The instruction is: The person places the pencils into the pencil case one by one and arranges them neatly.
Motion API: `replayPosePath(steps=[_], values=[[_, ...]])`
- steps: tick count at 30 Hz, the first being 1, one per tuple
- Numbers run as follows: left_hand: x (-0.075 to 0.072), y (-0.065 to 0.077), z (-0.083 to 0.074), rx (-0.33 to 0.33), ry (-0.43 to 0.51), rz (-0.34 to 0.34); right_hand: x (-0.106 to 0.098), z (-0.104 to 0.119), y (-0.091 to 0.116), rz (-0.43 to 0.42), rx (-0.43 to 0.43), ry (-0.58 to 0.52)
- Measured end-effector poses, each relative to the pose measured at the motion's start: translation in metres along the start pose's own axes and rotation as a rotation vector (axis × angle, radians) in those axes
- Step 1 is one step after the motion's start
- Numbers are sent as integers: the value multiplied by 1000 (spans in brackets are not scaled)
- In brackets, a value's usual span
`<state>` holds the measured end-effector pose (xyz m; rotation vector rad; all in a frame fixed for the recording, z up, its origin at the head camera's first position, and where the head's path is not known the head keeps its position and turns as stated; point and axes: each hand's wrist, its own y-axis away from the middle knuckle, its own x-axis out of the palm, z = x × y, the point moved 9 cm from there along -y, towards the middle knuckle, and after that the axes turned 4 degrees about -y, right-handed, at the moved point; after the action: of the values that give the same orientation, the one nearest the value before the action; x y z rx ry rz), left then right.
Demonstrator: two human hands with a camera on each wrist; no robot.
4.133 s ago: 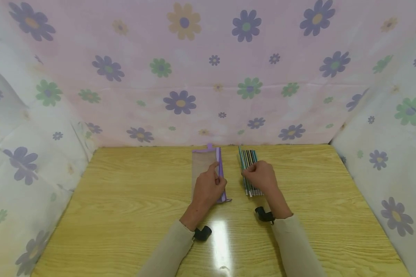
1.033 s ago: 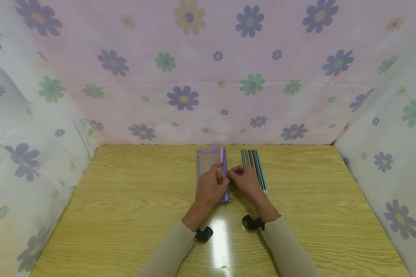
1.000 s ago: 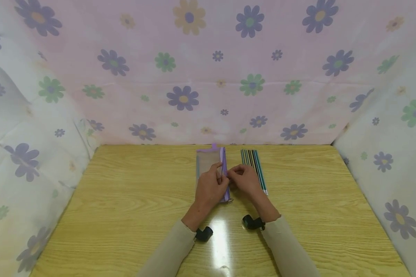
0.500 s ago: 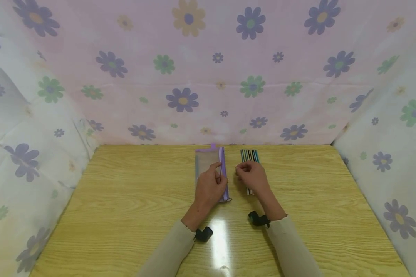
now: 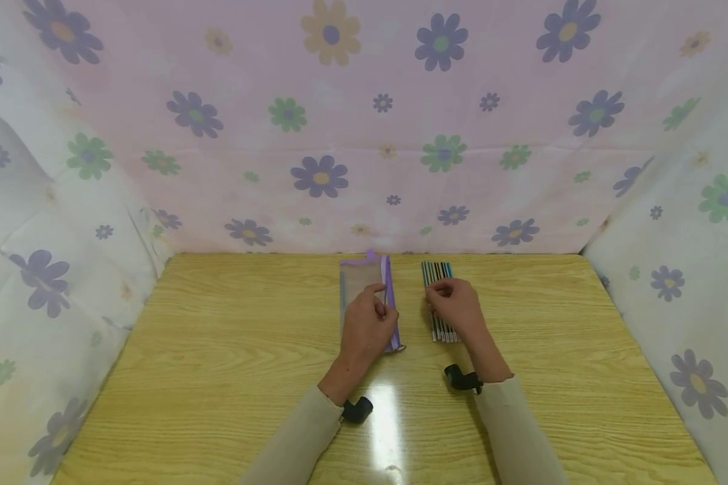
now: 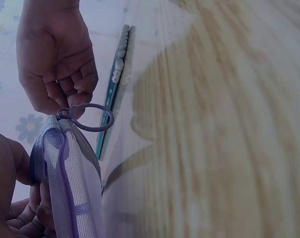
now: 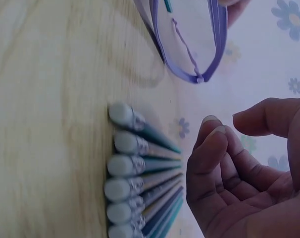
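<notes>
A see-through pencil pouch (image 5: 360, 273) with purple zip edging lies on the table, one pencil showing along its left side. My left hand (image 5: 367, 327) grips the pouch's right edge, where the zip side gapes in the right wrist view. Just right of the pouch is a row of pencils (image 5: 437, 271), mostly teal and dark, their white erasers (image 7: 121, 189) toward me. Above this row hovers my right hand (image 5: 458, 306). Its thumb (image 7: 269, 116) stands apart from the bent fingers, with nothing between them. In the left wrist view, the pouch's ring (image 6: 98, 128) hangs at its end.
The wooden table (image 5: 218, 377) has bare surface to the left, right and front. A flowered cloth (image 5: 364, 135) rises behind it and along both sides. Each wrist carries a small black camera (image 5: 356, 409).
My right hand has drawn back from the pouch's edge and moved right, over the pencils. The left hand keeps its grip on the pouch. A pencil shows inside that was not there 4 seconds ago.
</notes>
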<state>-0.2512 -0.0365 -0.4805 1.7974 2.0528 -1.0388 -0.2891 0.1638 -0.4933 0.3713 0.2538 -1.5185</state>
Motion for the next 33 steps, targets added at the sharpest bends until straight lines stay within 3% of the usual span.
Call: replayPosePath(steps=[6, 14, 22, 33], values=[[0, 0, 1, -17, 14, -7, -16, -1, 0, -28, -19, 99], [0, 1, 3, -26, 3, -14, -32, -6, -1, -45, -9, 70], [0, 1, 2, -18, 7, -15, -47, -16, -5, -113, -18, 218], [0, 2, 3, -9, 13, -19, -56, -24, -4, -117, -4, 312]])
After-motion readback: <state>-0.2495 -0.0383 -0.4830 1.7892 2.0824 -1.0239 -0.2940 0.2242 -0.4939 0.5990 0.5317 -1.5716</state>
